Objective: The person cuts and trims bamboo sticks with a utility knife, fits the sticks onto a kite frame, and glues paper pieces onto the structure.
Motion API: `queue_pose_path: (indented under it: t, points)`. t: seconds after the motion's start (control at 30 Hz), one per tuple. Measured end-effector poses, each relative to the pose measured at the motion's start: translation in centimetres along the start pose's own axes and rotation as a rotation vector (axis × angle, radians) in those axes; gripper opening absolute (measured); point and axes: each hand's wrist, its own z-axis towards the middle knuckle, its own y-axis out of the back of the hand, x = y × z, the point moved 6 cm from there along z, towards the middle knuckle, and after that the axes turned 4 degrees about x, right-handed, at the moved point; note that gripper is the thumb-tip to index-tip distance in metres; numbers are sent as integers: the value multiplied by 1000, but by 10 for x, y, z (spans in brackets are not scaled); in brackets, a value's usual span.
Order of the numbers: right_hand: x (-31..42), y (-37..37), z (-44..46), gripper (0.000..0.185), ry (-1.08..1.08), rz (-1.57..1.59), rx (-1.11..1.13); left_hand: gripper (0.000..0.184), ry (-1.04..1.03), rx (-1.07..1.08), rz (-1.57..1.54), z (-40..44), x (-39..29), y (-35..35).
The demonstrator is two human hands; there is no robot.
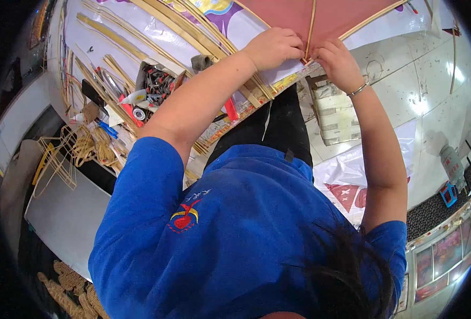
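Observation:
A dusty-pink sheet (344,15) is stretched on thin bamboo strips, like a kite, at the top of the view. Its strips meet in a point near the table's edge. My left hand (278,48) is closed on this point from the left, its fingertips beside the central strip. From the other side, my right hand (337,63), with a bracelet at the wrist, pinches the same corner. A small reddish bit shows between the two hands. The fingertips partly hide the joint, so I cannot make out its details.
Long bamboo strips (179,26) lie across the table, left of my hands. A box of dark clips (161,84) sits near my left forearm, with coiled cord (105,151) further left. Below the right hand stands a taped stool (336,114) on the tiled floor.

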Motion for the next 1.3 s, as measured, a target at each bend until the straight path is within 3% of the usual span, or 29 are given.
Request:
queue_pose_path:
  t: [0.63, 0.73, 0.83, 0.93, 1.03, 1.1, 1.2, 1.3]
  points:
    - [-6, -3, -4, 14, 19, 69, -44, 28, -22, -16, -60, -4, -1, -6]
    - [-3, 2, -5, 16, 22, 42, -6, 27, 89, -152, 17, -8, -12, 8]
    - [7, 11, 1, 16, -10, -34, 34, 25, 331, -233, -4, -42, -48, 30]
    - [32, 20, 10, 16, -155, -85, 37, 21, 495, -241, -298, -101, -106, 32]
    - [81, -25, 21, 15, -283, 191, 37, 20, 624, -152, -487, -165, -154, 14]
    - [139, -70, 41, 30, -468, 253, 280, 20, 692, -121, -520, -198, -174, 5]
    - [183, -122, 68, 43, -501, 71, 586, 21, 805, -196, -594, -226, -187, 5]
    - [176, -146, 71, 50, -588, 55, 516, 22, 903, -280, -609, -237, -193, 14]
